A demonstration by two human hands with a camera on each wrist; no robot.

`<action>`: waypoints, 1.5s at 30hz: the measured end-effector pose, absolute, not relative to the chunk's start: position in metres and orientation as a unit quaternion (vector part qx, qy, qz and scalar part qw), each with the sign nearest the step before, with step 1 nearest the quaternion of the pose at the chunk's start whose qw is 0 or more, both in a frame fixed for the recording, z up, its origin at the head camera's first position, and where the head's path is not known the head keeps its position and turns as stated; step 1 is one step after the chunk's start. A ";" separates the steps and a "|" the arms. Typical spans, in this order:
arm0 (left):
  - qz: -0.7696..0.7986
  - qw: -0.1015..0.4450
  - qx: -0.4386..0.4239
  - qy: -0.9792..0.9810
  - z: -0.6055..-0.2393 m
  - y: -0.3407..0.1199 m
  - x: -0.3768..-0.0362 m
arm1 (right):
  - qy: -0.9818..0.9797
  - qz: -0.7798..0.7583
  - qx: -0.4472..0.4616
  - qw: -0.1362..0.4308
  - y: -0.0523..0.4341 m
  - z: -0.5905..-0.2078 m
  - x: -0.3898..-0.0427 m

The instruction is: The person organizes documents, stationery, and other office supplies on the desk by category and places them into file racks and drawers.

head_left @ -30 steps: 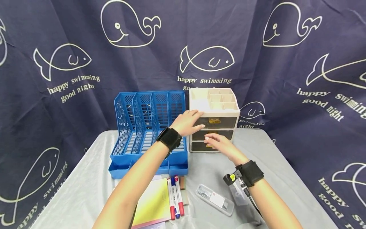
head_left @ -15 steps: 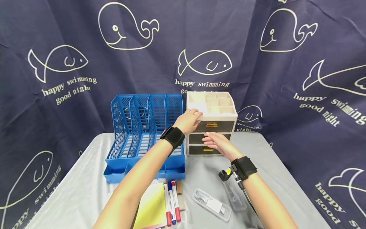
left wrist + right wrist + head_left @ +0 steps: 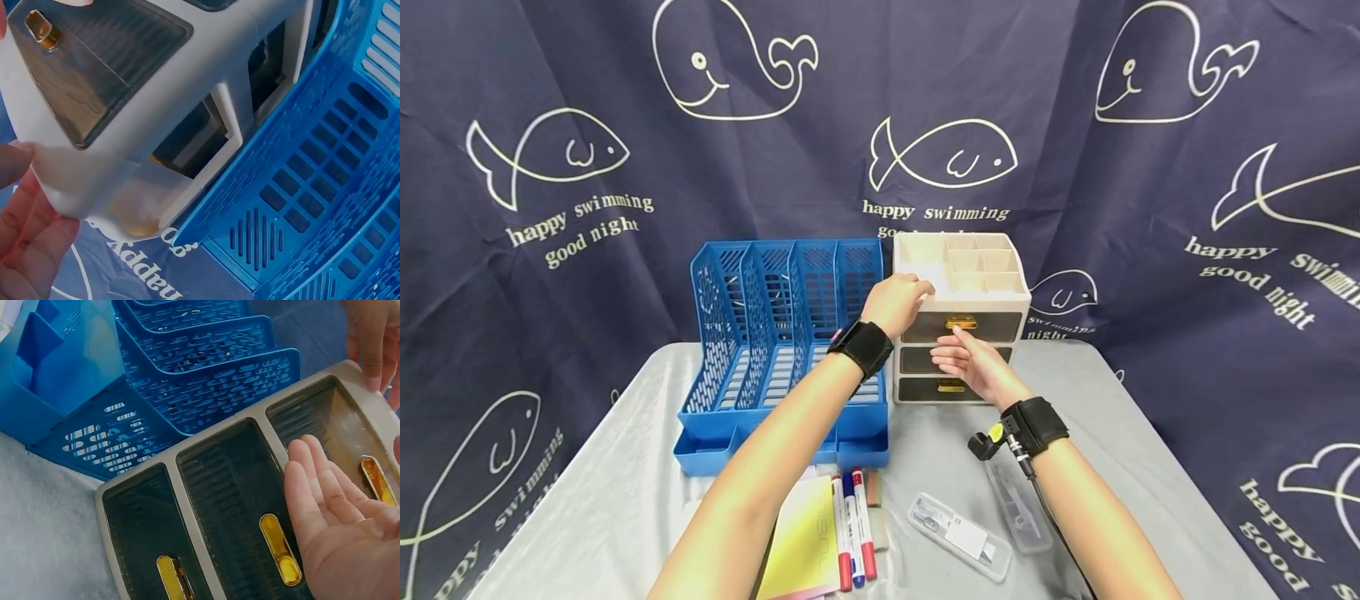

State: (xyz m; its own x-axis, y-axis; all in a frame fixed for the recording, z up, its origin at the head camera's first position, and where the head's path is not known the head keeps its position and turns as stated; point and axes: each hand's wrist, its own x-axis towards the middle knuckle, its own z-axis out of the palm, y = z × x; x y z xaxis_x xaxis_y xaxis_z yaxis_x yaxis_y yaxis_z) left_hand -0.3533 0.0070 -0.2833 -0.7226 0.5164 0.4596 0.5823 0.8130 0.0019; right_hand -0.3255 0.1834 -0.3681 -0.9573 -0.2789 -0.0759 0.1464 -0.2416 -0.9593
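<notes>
A cream drawer organizer (image 3: pixel 992 300) with three dark drawers and gold handles stands at the back of the table. My left hand (image 3: pixel 916 292) grips its top front left corner, fingers curled over the rim; those fingers (image 3: pixel 372 344) also show in the right wrist view. My right hand (image 3: pixel 953 343) is held palm up in front of the drawers, fingers straight, its tips at the top drawer's gold handle (image 3: pixel 961 322). The right wrist view shows the open palm (image 3: pixel 334 515) over the middle drawer handle (image 3: pixel 279 547). The organizer's corner (image 3: pixel 156 119) fills the left wrist view.
A blue slotted file rack (image 3: pixel 778 333) stands right against the organizer's left side. At the table's front lie a yellow notepad (image 3: pixel 801 542), several markers (image 3: pixel 853 533) and two clear plastic cases (image 3: pixel 961 535). A grey cloth (image 3: pixel 610 500) covers the table, with a dark printed curtain behind.
My right hand has risen from the lower drawers to the top drawer's handle. My left hand has shifted from the top drawer's front up onto the organizer's top edge.
</notes>
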 end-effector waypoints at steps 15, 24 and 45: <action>-0.057 0.224 -0.283 -0.931 -0.286 0.008 -0.359 | 0.503 -0.855 -0.012 0.127 0.184 -0.365 -0.339; -0.048 0.221 -0.283 -0.932 -0.281 0.010 -0.360 | 0.510 -0.853 0.014 0.107 0.181 -0.357 -0.339; -0.048 0.207 -0.273 -0.938 -0.279 0.010 -0.362 | 0.505 -0.856 0.019 0.110 0.180 -0.357 -0.324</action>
